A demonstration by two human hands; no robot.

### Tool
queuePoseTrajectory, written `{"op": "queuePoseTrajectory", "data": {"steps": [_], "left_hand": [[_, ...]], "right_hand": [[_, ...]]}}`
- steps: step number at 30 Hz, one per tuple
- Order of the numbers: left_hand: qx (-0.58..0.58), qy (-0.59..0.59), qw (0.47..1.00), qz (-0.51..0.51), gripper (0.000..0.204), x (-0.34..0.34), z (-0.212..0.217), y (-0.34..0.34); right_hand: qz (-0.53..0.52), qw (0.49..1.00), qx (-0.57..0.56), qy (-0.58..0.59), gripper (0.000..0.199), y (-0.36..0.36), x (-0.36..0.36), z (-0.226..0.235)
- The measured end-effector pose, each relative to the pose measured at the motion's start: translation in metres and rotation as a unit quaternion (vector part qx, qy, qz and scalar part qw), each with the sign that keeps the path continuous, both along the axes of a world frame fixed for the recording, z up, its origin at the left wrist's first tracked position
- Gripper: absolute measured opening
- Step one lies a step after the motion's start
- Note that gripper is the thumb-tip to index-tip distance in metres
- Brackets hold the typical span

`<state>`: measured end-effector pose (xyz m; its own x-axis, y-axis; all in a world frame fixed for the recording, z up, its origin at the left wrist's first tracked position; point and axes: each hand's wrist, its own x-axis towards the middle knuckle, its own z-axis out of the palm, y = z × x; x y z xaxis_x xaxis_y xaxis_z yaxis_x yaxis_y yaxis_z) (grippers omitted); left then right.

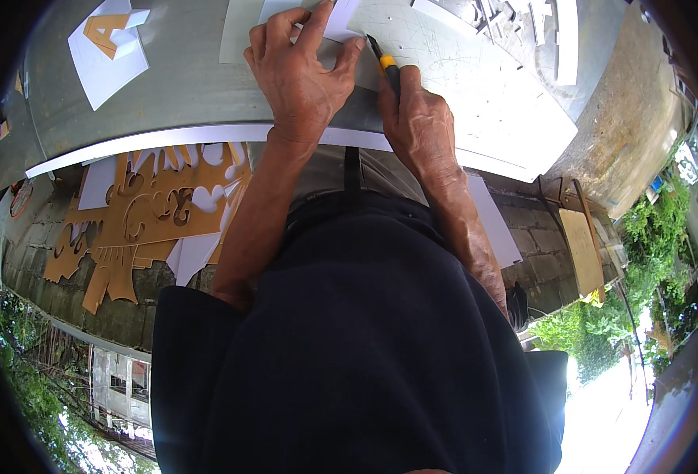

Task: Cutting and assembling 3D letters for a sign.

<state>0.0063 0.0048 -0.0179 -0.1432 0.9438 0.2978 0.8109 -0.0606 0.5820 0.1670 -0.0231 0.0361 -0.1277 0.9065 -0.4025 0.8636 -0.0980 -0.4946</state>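
My right hand (422, 118) is wrapped round a black and yellow utility knife (388, 62). The knife's tip points away from me and touches down beside the edge of a white sheet piece (341, 22). To its left, my left hand (305, 79) presses down with bent, spread fingertips at that piece, its thumb reaching toward the blade. Under both lies a pale cutting surface (452, 87) scored with many thin lines. The far part of the white piece runs out of view at the top edge.
A white sheet with a brown letter-shaped piece (106, 35) lies at the left on the grey table (183, 87). Thin offcuts (515, 20) are scattered far right. A long white strip (159, 142) follows the near edge. Below left are brown cut-out sheets (144, 213).
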Motion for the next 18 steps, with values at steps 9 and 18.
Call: {"op": "queuePoseTrajectory", "data": {"steps": [9, 18], "left_hand": [[-0.010, -0.001, 1.000, -0.001, 0.055, -0.001, -0.005, -0.001], [-0.035, -0.001, 0.999, 0.034, 0.053, 0.004, -0.003, -0.007]], "right_hand": [[0.014, 0.999, -0.001, -0.030, 0.022, 0.003, -0.003, 0.002], [0.018, 0.998, -0.006, -0.056, 0.021, -0.027, 0.000, 0.013]]}}
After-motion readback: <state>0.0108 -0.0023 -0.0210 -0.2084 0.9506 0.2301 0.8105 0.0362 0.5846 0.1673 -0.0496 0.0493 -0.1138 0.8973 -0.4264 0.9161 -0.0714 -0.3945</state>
